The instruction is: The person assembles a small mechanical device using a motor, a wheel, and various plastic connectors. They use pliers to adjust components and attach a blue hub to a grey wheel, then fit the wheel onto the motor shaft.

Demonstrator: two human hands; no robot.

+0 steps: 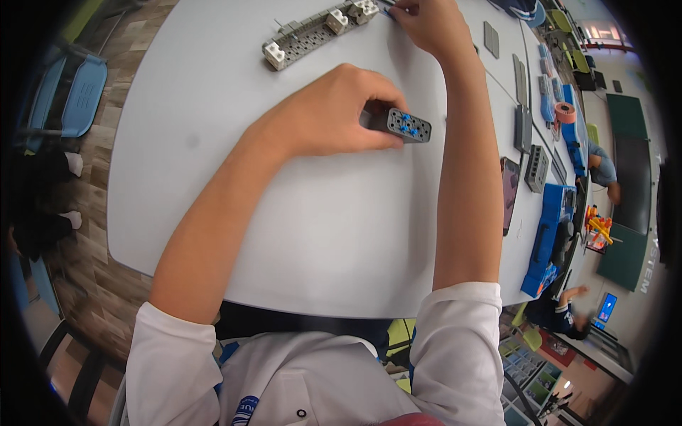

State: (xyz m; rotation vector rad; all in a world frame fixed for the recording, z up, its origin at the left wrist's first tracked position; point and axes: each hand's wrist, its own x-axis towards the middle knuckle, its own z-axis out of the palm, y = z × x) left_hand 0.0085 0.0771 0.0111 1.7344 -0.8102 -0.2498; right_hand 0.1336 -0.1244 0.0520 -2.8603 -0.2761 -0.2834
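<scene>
My left hand [337, 110] is closed around a dark grey block [419, 130], gripped between thumb and fingers above the white table. Several small blue connector pegs [405, 128] stick out of the holes in its end face. Up at the far edge of the picture, my right hand [430, 25] has its fingers drawn together low over the tabletop. Whatever lies at those fingertips is too small and cut off to name. Left of that hand rests a long grey perforated plate assembly [309, 48] with white blocks [337, 21] mounted on it.
The white table [320, 234] carries a phone [509, 195], a grey block with holes [537, 169], dark flat pieces [523, 128] and a blue tray [548, 238] on the right. A pink tape roll [565, 112] sits farther off. Other people are in the background.
</scene>
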